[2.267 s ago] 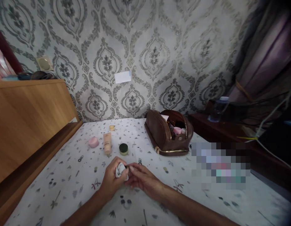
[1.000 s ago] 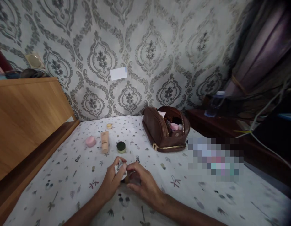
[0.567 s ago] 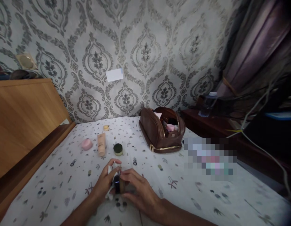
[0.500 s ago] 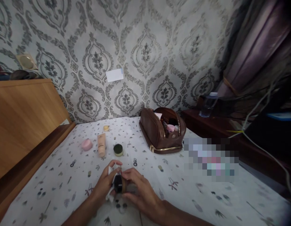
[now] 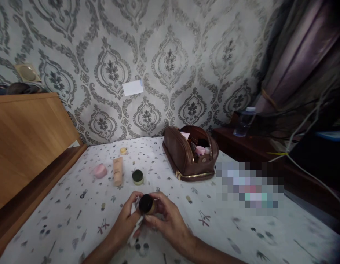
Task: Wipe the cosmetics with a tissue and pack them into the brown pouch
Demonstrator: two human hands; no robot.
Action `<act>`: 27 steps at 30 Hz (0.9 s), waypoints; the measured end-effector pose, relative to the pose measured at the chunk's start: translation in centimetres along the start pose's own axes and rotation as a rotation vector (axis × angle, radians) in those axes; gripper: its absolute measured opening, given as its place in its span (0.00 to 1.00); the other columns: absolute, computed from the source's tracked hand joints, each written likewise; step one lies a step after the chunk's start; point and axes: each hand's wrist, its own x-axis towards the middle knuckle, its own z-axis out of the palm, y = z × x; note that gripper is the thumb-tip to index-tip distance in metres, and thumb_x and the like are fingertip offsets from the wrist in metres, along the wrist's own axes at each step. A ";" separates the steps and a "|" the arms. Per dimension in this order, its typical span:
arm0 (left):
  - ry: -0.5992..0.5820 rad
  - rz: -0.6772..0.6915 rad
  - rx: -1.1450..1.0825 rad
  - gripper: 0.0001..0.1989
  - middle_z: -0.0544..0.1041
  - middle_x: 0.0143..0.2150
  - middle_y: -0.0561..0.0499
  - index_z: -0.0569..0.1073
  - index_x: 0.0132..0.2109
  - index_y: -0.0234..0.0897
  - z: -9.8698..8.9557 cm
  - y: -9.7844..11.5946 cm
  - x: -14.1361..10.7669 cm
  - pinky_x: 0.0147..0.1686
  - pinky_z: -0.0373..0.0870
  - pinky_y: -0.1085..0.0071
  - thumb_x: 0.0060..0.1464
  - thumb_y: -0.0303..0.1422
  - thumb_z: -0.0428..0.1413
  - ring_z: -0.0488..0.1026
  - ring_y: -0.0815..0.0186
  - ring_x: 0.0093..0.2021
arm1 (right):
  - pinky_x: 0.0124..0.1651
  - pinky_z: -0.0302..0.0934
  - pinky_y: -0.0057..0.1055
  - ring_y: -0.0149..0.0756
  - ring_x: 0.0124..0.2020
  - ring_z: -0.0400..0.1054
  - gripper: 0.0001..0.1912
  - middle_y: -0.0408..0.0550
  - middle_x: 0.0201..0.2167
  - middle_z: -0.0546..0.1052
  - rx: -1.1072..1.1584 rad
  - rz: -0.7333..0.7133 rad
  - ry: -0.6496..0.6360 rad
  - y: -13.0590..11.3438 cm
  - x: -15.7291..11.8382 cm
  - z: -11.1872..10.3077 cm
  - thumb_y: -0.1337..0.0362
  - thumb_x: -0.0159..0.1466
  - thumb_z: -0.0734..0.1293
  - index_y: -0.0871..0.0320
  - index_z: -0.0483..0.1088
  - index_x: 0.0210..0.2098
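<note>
A small round jar with a black lid (image 5: 146,204) is between my hands, near the front of the patterned white sheet. My right hand (image 5: 168,218) grips it from the right with thumb and fingers. In my left hand (image 5: 128,218) is a crumpled white cloth (image 5: 135,227), pressed beside the jar's left side. Beyond them lie a dark-lidded jar (image 5: 138,177), a peach tube (image 5: 117,171), a pink round container (image 5: 100,171) and a small yellow pot (image 5: 123,150).
An open brown bag (image 5: 189,154) holding cosmetics stands at the back, near the wallpapered wall. A clear bottle (image 5: 244,123) is on the dark furniture at right. Wooden furniture (image 5: 35,135) borders the left side. A blurred-out patch covers something right of the bag.
The jar has tilted, so its black lid now faces more upward, and it has moved slightly up and right with my hands. The camera view has shifted slightly.
</note>
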 end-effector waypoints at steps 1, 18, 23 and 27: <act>-0.013 0.005 0.012 0.28 0.71 0.29 0.56 0.66 0.48 0.42 -0.1 -0.1 0.1 0.12 0.54 0.77 0.50 0.57 0.58 0.62 0.73 0.18 | 0.41 0.72 0.39 0.44 0.38 0.75 0.20 0.45 0.38 0.78 0.019 0.022 0.000 -0.2 0.1 0.0 0.62 0.52 0.76 0.48 0.73 0.45; 0.344 0.412 0.249 0.23 0.66 0.32 0.52 0.71 0.40 0.40 0.2 4.3 0.2 0.34 0.65 0.69 0.65 0.53 0.44 0.67 0.64 0.34 | 0.35 0.67 0.31 0.36 0.32 0.72 0.22 0.42 0.29 0.76 0.273 0.179 -0.085 -0.2 0.3 0.1 0.51 0.49 0.78 0.53 0.72 0.38; -0.058 0.851 0.502 0.18 0.73 0.40 0.45 0.75 0.44 0.39 2.3 4.9 0.3 0.45 0.65 0.61 0.68 0.41 0.43 0.69 0.58 0.42 | 0.33 0.65 0.30 0.35 0.27 0.70 0.22 0.42 0.25 0.76 0.401 0.206 -0.113 -0.4 0.8 0.0 0.49 0.44 0.80 0.56 0.76 0.30; -0.061 0.839 0.527 0.17 0.77 0.39 0.45 0.76 0.47 0.39 2.5 4.3 1.0 0.42 0.68 0.62 0.68 0.36 0.43 0.72 0.59 0.41 | 0.30 0.63 0.27 0.34 0.29 0.69 0.21 0.42 0.29 0.76 0.509 0.248 -0.082 -0.6 1.1 -0.2 0.51 0.41 0.81 0.55 0.77 0.30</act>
